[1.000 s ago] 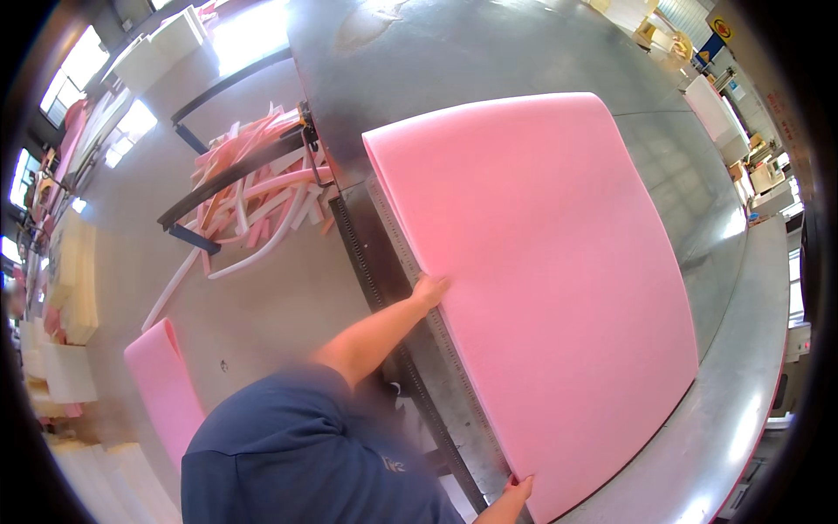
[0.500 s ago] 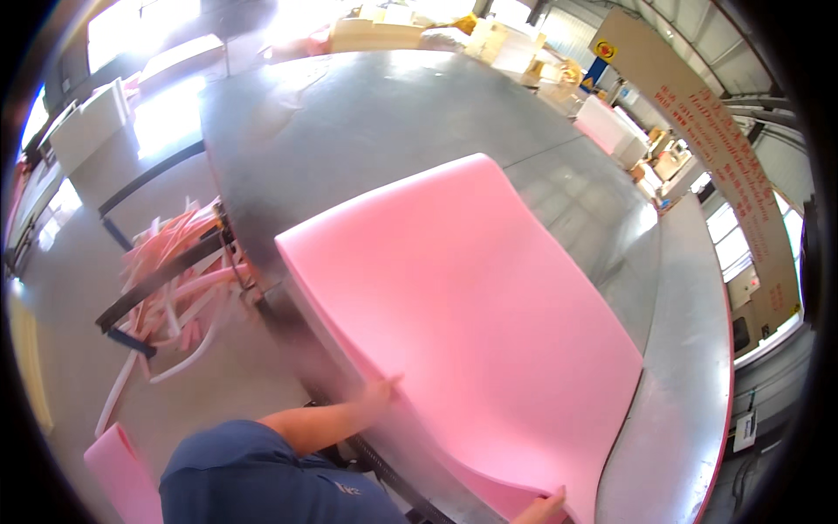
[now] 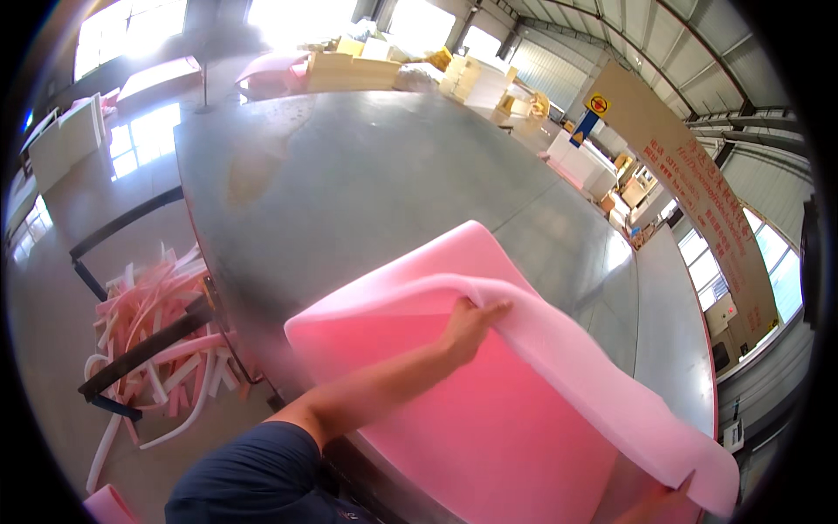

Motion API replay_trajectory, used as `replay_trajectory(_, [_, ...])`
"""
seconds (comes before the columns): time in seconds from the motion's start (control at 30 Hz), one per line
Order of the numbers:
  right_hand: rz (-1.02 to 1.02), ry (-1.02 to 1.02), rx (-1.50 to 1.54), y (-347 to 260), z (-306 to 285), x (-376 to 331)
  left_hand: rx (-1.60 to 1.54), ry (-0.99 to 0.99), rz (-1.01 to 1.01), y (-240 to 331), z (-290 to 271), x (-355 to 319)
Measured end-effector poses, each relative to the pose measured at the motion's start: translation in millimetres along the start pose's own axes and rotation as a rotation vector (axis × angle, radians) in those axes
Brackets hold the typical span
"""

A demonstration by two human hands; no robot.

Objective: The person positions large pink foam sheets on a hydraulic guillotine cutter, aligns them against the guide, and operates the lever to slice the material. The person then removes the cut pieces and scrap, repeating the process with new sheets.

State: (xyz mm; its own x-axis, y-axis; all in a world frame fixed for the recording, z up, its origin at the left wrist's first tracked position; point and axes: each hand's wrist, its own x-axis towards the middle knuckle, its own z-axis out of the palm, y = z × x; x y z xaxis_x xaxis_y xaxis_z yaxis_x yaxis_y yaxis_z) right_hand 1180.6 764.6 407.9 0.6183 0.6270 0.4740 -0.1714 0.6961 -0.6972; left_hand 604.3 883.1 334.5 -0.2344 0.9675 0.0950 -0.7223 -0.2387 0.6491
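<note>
A large pink foam sheet (image 3: 506, 437) lies on the grey metal table (image 3: 367, 166), its near edge raised and folded over away from me. My left hand (image 3: 470, 332) is closed on that raised edge near the middle of the sheet, thumb pointing right. Low at the right, my right hand (image 3: 661, 504) grips the sheet near its right corner. That hand is blurred and partly cut off by the lower rim. Under the lifted flap the deeper pink inner face of the foam shows.
Pink and white foam strips (image 3: 153, 323) lie heaped on the floor left of the table, around dark metal bars (image 3: 144, 354). A rolled pink piece (image 3: 108, 505) sits at lower left. A long beige beam (image 3: 690, 175) slants over the right side. Foam blocks (image 3: 353, 73) stand behind.
Both hands have carried the sheet's near edge up and away from me, folding it over. My left hand has moved forward and right; my right hand has moved right. The view has tilted up.
</note>
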Motion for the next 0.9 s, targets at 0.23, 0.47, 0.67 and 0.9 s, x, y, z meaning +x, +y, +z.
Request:
replay_trajectory(0.23, [-0.021,-0.122,0.115,33,63,-152,0.000,-0.014,0.260,166,-66,31])
replay_trajectory(0.47, [0.165,-0.321,0.285,106,194,-244,-0.266,0.107,0.326,283,-207,62])
replay_trajectory(0.67, [0.426,-0.609,0.430,173,399,-327,-0.184,0.502,0.175,309,-383,23])
replay_trajectory(0.9, [0.679,-0.867,0.435,284,641,-468,-0.108,1.040,0.033,297,-660,-158])
